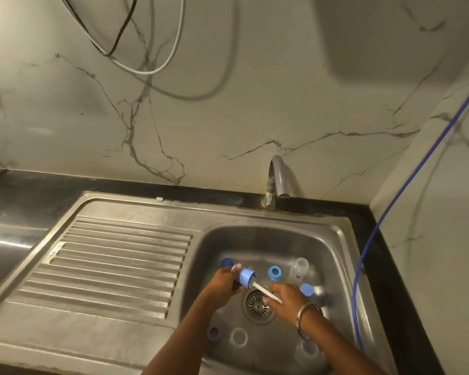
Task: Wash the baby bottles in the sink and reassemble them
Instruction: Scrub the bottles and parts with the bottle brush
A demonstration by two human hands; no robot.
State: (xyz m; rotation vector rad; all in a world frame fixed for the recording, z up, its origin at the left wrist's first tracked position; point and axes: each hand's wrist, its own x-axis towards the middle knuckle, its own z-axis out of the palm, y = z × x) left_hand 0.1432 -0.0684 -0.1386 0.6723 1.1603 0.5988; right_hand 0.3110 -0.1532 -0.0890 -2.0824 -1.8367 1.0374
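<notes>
Over the steel sink basin (333, 247), my left hand (224, 282) grips a blue bottle part (246, 277) tilted on its side. My right hand (286, 297) holds the white handle of a bottle brush (263, 289) whose bristle end is inside that part. Loose on the basin floor lie a blue ring (275, 272), a clear bottle body (299, 268), a blue cap (226, 262), another blue piece (307, 289) beside my right hand, a blue ring (214, 333) and a clear part (238, 336) near the front.
The drain strainer (258, 307) sits in the basin's middle under my hands. A grey tap (278, 177) stands behind the basin, no water seen running. The ribbed drainboard (114, 263) lies to the left. A blue hose (374, 231) runs down the right wall.
</notes>
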